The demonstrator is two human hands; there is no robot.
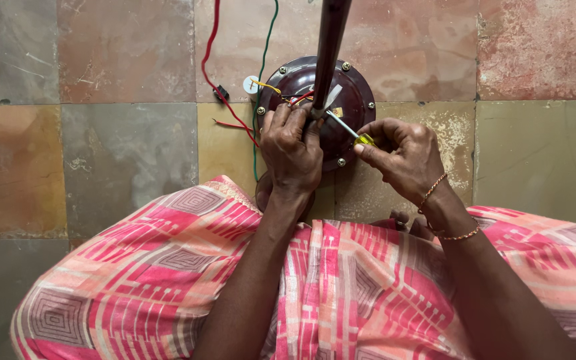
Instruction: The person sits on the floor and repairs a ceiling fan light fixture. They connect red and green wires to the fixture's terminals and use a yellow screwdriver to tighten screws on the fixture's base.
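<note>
A dark maroon round fan motor housing (355,100) with small screws around its rim lies on the stone floor, and a dark rod (331,40) rises from its centre toward the camera. My left hand (293,150) grips the base of the rod where red and yellow wires (295,99) come out. My right hand (405,157) holds a small screwdriver with a yellow handle (365,139). Its metal shaft points at the joint near the rod base.
Red wire (209,60) and green wire (266,47) trail from the housing across the floor toward the top. A small white cylinder (251,85) lies beside the housing. Coloured stone tiles (121,147) surround it. Pink patterned cloth (168,280) covers my lap below.
</note>
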